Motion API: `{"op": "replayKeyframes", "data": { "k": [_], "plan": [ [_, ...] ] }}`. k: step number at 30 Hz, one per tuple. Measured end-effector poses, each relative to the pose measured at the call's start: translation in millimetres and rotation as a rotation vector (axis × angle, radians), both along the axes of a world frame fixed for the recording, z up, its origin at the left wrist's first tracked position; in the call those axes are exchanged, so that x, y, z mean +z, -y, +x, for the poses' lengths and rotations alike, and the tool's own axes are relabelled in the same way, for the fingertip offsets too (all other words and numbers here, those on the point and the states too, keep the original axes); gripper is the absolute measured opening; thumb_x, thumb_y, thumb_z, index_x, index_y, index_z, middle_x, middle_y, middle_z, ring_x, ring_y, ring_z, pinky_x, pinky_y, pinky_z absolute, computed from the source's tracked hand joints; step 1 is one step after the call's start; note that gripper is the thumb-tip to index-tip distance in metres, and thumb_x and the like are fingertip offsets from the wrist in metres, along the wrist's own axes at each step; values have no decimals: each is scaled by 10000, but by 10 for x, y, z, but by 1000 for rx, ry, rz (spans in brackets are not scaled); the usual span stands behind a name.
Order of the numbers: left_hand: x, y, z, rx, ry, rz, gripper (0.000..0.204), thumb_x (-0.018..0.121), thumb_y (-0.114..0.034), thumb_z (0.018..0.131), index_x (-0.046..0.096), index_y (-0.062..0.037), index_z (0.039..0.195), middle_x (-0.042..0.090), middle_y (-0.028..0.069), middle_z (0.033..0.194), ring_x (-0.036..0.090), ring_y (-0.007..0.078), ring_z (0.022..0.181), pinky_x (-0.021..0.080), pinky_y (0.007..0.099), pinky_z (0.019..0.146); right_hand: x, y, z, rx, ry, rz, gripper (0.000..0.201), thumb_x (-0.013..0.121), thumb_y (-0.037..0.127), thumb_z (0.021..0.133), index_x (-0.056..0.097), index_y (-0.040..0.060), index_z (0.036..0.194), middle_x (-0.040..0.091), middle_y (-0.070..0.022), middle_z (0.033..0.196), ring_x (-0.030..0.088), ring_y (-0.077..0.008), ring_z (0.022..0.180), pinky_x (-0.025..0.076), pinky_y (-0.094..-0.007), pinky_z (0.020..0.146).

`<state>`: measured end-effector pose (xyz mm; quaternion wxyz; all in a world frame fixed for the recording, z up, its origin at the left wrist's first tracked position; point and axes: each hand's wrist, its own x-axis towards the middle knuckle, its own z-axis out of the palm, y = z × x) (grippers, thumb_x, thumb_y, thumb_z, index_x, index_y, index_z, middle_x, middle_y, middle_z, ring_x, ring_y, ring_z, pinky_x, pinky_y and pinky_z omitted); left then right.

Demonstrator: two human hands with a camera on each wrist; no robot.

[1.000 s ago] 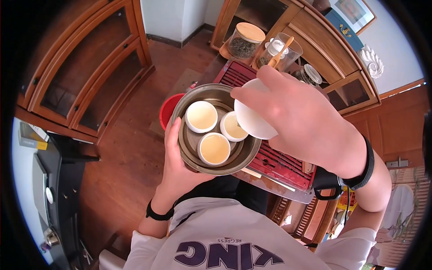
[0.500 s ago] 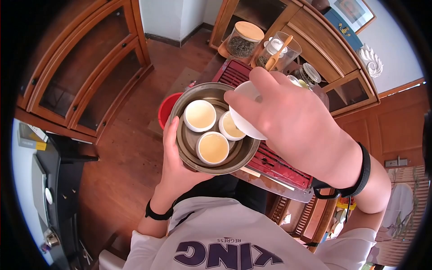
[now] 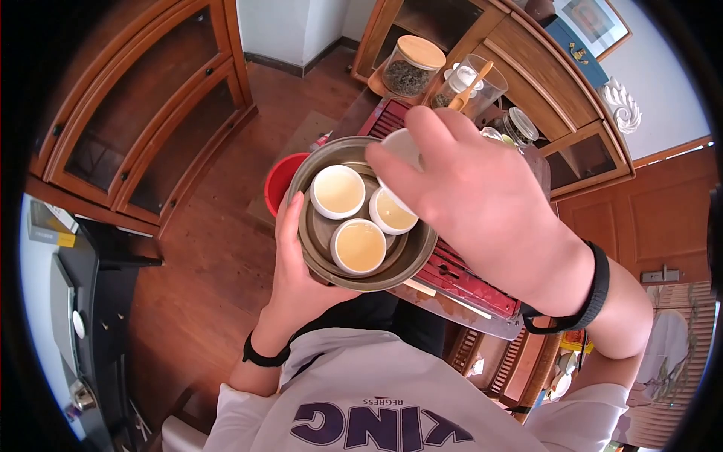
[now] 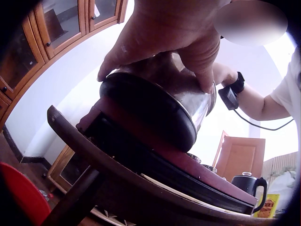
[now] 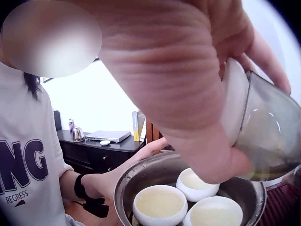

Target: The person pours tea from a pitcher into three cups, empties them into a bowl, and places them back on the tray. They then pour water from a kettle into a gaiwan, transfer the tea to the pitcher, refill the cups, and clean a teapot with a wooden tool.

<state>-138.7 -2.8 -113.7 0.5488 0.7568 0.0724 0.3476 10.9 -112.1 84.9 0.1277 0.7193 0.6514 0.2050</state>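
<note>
My left hand (image 3: 290,264) grips the side of a round metal pot (image 3: 312,252), tilted over the tea tray, with its dark base showing in the left wrist view. Three white cups of pale yellow tea stand inside: one at the far left (image 3: 337,190), one nearest me (image 3: 359,246) and one at the right (image 3: 392,213). Over the right cup, my right hand (image 3: 474,181) holds a tilted glass tea vessel (image 5: 273,127) with a white lid-like piece (image 5: 235,101) against the palm. Yellowish liquid lies at its low edge. My fingers partly hide the vessel in the head view.
Behind the pot is a slatted red tea tray (image 3: 474,279). A wooden-lidded jar of dark leaves (image 3: 410,68) and a clear container with a wooden scoop (image 3: 471,87) stand beyond it. A red bucket (image 3: 282,184) is at left; a black kettle (image 4: 247,183) stands on the right.
My right hand and the glass vessel have shifted left and tilted further over the pot. The left hand, pot and cups have stayed nearly in place.
</note>
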Motion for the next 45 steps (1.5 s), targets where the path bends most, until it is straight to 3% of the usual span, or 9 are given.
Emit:
{"op": "replayKeyframes", "data": {
  "k": [3,5,11,23,33,35,42,44,45],
  "plan": [
    [7,-2,-8,7,-23,-2,1272,964,-259,600,135,-8,1531,240,273,1534,278,431,1444,284,521,1165,-84,-131,-30,34,12,24,417,680,79,725,683,116,1141,529,-72,979,610,-198,933,567,-263,628],
    [13,-2,-4,12,-16,17,1279,967,-264,595,134,-7,1531,236,274,1534,282,430,1442,289,515,1164,-171,-231,-27,123,3,120,251,715,176,718,716,71,946,589,-114,993,626,-251,919,592,-346,661],
    [11,11,-8,12,-44,-24,1293,973,-267,585,131,-5,1531,238,275,1532,285,431,1438,296,512,1162,-356,-423,-35,192,81,262,259,691,235,761,748,87,966,589,-160,1057,616,-350,1039,602,-496,762],
    [-7,1,2,9,-28,-9,1294,973,-263,582,131,-9,1531,244,268,1525,299,421,1430,301,507,1159,-462,-590,122,237,155,325,278,672,247,796,744,84,1008,575,-168,1092,599,-388,1091,589,-559,777],
    [17,5,5,12,-20,-18,1296,973,-273,585,128,-11,1532,249,264,1523,293,418,1434,291,511,1163,-404,-526,169,242,212,334,277,668,245,790,738,90,1008,567,-156,1079,594,-375,1089,593,-545,773],
    [60,-21,-1,-20,-40,64,1348,959,-160,615,5,-78,1563,302,193,1526,405,298,1390,382,441,1136,-346,-501,164,236,147,295,287,670,243,780,728,86,1013,564,-150,1074,599,-356,1074,600,-513,780],
    [32,-16,0,-31,-23,37,1333,955,-142,619,18,-78,1565,312,188,1524,411,292,1386,384,443,1134,-245,-116,91,226,189,292,263,666,245,750,690,95,964,552,-120,1061,597,-315,1044,612,-458,754],
    [32,-11,11,-34,20,25,1327,955,-136,620,26,-78,1566,311,183,1528,407,289,1390,383,442,1135,-193,-1,68,166,268,182,407,661,178,712,677,211,1117,547,-93,1144,593,-276,1104,590,-337,816],
    [31,-11,15,-37,20,24,1327,955,-136,620,26,-78,1566,311,183,1528,407,289,1390,383,442,1135,-185,20,82,164,267,181,407,661,178,712,677,211,1117,547,-93,1144,593,-276,1104,590,-337,816]
  ]
}}
